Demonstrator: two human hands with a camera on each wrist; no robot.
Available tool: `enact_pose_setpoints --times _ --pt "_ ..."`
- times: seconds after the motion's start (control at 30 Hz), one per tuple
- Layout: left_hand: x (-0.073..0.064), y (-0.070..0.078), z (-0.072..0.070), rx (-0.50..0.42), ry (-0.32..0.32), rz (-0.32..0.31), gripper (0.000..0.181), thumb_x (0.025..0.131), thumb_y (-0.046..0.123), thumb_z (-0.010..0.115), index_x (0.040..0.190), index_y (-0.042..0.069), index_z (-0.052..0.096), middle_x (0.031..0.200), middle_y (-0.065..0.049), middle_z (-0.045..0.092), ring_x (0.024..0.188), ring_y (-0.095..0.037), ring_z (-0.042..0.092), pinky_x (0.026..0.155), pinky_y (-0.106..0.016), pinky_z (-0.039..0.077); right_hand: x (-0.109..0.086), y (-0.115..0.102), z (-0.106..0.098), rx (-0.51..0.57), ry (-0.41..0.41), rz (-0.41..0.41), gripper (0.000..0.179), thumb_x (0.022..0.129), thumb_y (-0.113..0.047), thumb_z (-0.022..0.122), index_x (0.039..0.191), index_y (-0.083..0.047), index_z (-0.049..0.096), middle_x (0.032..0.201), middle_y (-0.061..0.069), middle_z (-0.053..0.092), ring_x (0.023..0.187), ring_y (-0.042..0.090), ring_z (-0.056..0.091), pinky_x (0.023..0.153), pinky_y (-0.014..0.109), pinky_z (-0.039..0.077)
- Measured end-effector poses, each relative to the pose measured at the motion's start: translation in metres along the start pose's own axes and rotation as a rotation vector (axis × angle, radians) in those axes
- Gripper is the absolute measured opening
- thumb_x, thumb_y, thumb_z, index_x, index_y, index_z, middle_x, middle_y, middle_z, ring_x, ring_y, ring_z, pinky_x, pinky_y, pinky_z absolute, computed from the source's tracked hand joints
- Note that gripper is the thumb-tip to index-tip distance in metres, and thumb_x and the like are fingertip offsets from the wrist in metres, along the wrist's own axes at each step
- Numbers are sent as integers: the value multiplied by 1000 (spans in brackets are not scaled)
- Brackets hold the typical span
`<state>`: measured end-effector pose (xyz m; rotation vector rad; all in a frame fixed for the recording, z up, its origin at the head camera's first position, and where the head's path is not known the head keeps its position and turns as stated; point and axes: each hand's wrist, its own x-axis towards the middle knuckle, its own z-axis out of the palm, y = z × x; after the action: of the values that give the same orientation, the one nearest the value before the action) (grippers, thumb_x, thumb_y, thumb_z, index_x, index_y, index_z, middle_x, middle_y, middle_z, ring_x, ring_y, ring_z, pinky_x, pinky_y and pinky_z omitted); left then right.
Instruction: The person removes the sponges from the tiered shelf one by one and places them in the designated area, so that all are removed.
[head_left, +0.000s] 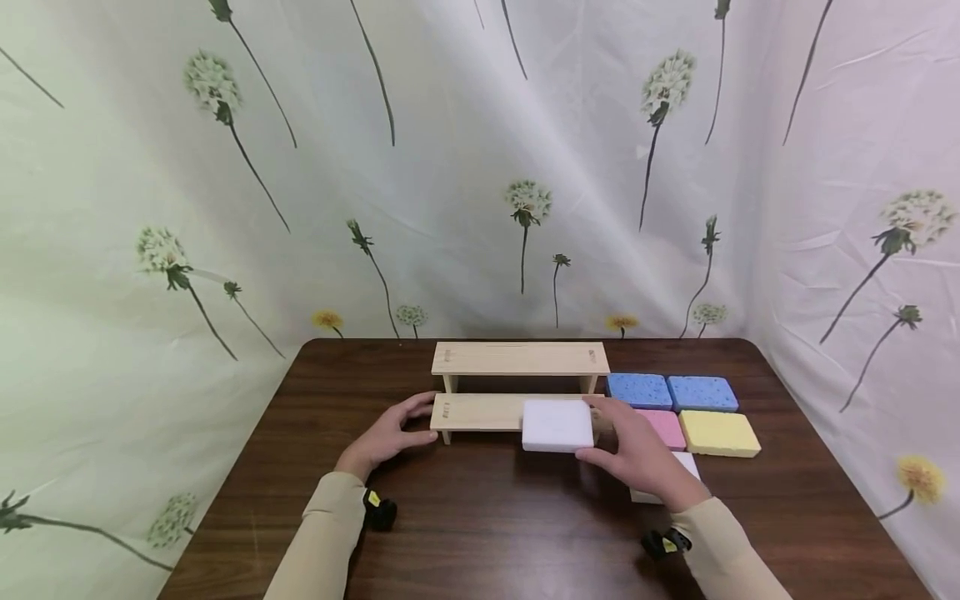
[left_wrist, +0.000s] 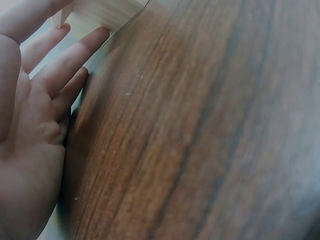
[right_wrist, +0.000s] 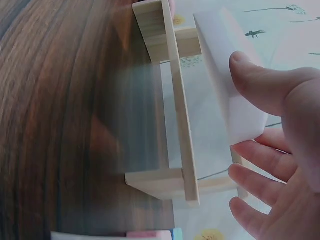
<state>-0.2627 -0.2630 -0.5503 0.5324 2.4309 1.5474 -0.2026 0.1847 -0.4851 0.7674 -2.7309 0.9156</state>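
Observation:
My right hand (head_left: 641,450) pinches a white sponge (head_left: 557,425), with the thumb on its near side and fingers at its right end. In the right wrist view the sponge (right_wrist: 225,75) is tilted and held above the front board. That board is the lower step (head_left: 480,411) of a pale two-step wooden stand; in the head view the sponge overlaps its right half. At the stand's left end, my left hand (head_left: 393,429) has its fingers extended, fingertips right at the lower step's edge. Nothing lies in its palm (left_wrist: 30,165).
The upper step (head_left: 517,358) stands behind the lower one. Right of the stand lie two blue sponges (head_left: 637,391) (head_left: 702,393), a pink sponge (head_left: 663,429) and a yellow sponge (head_left: 720,434). Another white sponge (head_left: 688,463) is partly hidden under my right hand. A flower-print curtain (head_left: 465,208) borders the dark wooden table (head_left: 465,533).

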Motion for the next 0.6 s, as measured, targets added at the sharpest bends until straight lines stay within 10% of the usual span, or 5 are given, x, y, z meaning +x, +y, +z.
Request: enact_pose_setpoints --times 0.6 --pt "1 -1 0 1 -2 1 73 95 19 81 159 12 45 147 -14 62 144 -35 47 120 -60 24 -22 29 -27 3 -21 61 80 84 -25 91 151 -3 53 148 19 59 135 41 56 106 65 46"
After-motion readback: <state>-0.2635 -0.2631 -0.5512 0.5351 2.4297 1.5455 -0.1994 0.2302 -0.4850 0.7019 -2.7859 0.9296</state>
